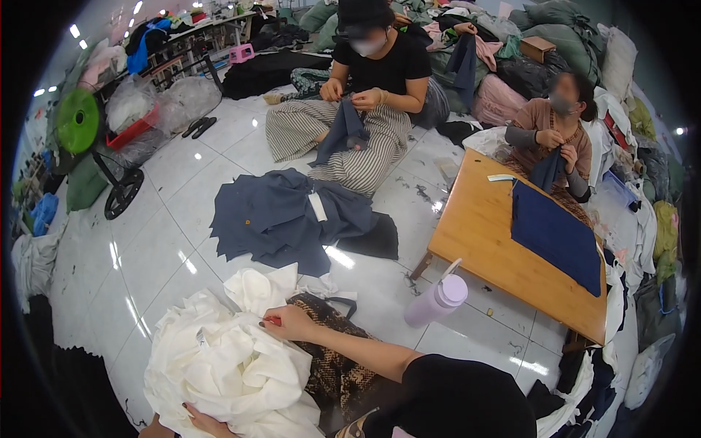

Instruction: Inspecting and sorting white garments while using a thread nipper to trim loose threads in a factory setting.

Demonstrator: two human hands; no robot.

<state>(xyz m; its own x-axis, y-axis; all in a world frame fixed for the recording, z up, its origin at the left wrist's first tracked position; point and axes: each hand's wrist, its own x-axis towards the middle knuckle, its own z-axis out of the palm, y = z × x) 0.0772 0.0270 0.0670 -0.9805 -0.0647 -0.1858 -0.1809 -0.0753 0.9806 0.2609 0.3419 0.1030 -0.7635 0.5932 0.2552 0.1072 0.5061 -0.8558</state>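
Observation:
A big heap of white fabric (219,365) lies on the tiled floor in front of me. My right hand (292,323) rests on its upper edge, fingers closed on a small red tool (272,320). My left hand (206,422) is at the bottom of the picture, pinching the lower part of the white fabric; it is partly cut off by the frame edge. A brown patterned cloth (332,365) lies under my right forearm.
Navy garments (285,219) are piled on the floor ahead. A lilac bottle (438,301) stands beside a low wooden table (482,241) carrying a navy cloth (555,237). Two seated people, one (380,66) ahead and one (555,131) at the right, handle dark fabric. A wheeled cart (120,191) stands left.

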